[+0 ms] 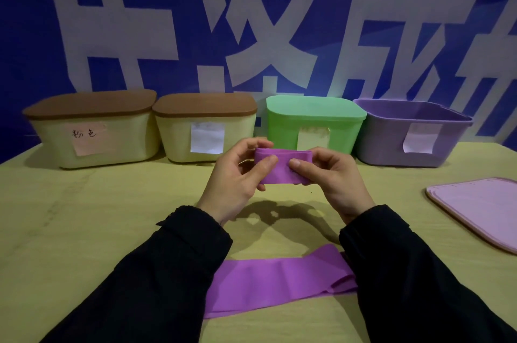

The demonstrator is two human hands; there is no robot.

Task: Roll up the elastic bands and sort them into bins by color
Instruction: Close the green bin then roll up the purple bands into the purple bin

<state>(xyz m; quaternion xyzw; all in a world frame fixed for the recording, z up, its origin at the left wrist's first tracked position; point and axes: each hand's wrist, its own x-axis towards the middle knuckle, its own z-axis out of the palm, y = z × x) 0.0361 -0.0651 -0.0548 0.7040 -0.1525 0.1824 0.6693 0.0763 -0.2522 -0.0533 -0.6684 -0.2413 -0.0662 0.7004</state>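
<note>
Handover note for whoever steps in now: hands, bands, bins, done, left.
Hands: left hand and right hand both pinch the rolled purple band, held above the table.
Things: second purple band lies flat near the table's front edge. Purple bin is open, its lid on the table to the right. Green bin and two cream bins are lidded.
Done: one band rolled.
Left: drop it in the purple bin, roll and bin the flat one.

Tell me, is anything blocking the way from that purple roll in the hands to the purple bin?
Nothing visible does. The purple bin stands open at the right end of the row, its lid lying on the table beside it. Both the left hand and the right hand hold the rolled purple band above the table, left of the bin.
</note>
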